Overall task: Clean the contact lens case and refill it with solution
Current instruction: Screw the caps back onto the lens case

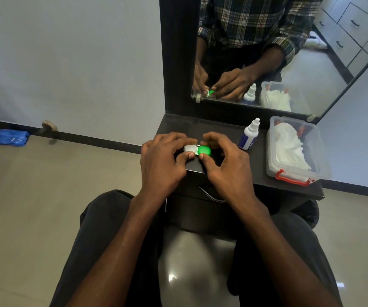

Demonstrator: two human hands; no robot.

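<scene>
A contact lens case (pixel 197 150) with one white cap and one green cap (pixel 204 150) lies on the black dressing table (pixel 223 129), near its front left corner. My left hand (pixel 163 161) grips the white side, thumb on its front edge and fingers curled over the back. My right hand (pixel 223 161) pinches the green cap between thumb and fingers. A white solution bottle (pixel 249 135) with a blue label stands upright to the right of my hands, its cap on.
A clear plastic box (pixel 294 149) with red clips, holding white tissues, sits at the table's right end. A mirror (pixel 267 52) rises behind the table and reflects my hands. My legs are under the table. A blue packet (pixel 11 137) lies on the floor at far left.
</scene>
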